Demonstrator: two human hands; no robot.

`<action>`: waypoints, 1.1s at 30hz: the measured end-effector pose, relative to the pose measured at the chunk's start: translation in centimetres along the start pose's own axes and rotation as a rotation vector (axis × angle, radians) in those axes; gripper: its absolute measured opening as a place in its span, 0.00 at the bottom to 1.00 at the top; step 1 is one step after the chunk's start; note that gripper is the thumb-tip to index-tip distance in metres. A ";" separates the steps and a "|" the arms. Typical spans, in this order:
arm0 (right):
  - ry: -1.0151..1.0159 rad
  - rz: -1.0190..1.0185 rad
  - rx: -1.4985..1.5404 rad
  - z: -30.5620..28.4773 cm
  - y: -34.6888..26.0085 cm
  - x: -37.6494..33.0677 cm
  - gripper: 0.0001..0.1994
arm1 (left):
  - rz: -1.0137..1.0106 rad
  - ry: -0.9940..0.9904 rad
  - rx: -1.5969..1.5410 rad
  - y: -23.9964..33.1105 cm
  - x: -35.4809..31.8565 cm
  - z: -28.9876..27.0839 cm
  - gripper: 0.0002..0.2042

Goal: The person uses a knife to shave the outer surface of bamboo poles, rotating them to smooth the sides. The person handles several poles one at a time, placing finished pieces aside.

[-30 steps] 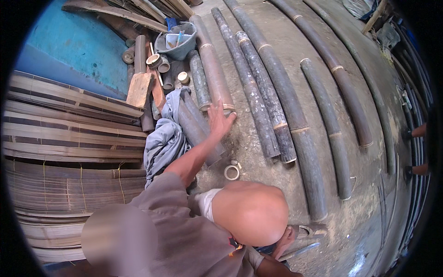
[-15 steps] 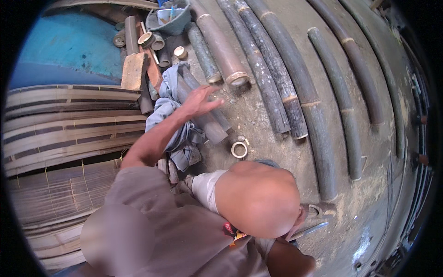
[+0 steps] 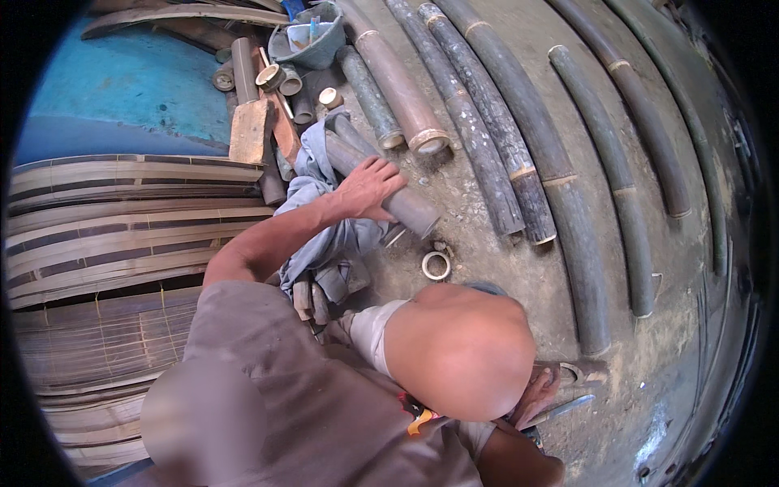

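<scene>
My left hand (image 3: pixel 369 188) reaches forward and lies over a short grey bamboo piece (image 3: pixel 410 209), fingers curled around it. The piece rests on a blue-grey cloth (image 3: pixel 312 235) on the concrete ground. A small cut bamboo ring (image 3: pixel 436 265) lies just below its near end. My right hand (image 3: pixel 537 398) is low at the right, mostly hidden behind my bent knee (image 3: pixel 458 353), closed around a knife with a metal blade (image 3: pixel 572 404).
Long dark bamboo poles (image 3: pixel 519 154) lie side by side across the ground ahead and to the right. Split bamboo slats (image 3: pixel 114 219) are stacked at the left beside a blue sheet (image 3: pixel 122 89). A wooden block (image 3: pixel 249 130), short bamboo offcuts (image 3: pixel 276 77) and a grey bucket (image 3: pixel 312 40) sit at the top.
My left hand has drawn back from the ends of the long poles and now lies on the short bamboo piece. My head has tilted, shifting the whole view.
</scene>
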State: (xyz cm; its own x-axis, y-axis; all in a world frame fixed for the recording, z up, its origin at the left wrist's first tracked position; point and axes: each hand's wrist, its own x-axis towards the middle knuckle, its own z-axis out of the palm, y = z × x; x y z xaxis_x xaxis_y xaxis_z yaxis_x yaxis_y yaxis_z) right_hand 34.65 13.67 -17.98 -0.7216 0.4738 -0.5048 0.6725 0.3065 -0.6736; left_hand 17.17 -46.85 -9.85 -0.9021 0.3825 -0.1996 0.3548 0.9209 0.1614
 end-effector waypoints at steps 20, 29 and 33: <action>-0.823 -0.477 0.089 8.7 -21.7 1.8 0.45 | -0.315 0.342 -1.941 16.7 17.5 -6.5 0.36; -1.121 0.289 0.883 8.0 -15.0 1.9 0.32 | -0.528 0.774 -0.059 -13.3 4.6 -3.5 0.36; -1.109 0.326 1.031 7.7 -14.0 1.9 0.35 | -1.198 0.578 0.326 -21.9 -4.1 -2.6 0.42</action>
State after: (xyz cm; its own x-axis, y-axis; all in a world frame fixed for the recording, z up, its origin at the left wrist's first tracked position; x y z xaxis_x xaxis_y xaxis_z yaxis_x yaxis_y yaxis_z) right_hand 22.55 3.94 -13.67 -0.6407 -0.5669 -0.5178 0.7550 -0.5876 -0.2909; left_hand 12.43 -68.81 -10.11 -0.6390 -0.6650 0.3865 -0.7396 0.6692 -0.0714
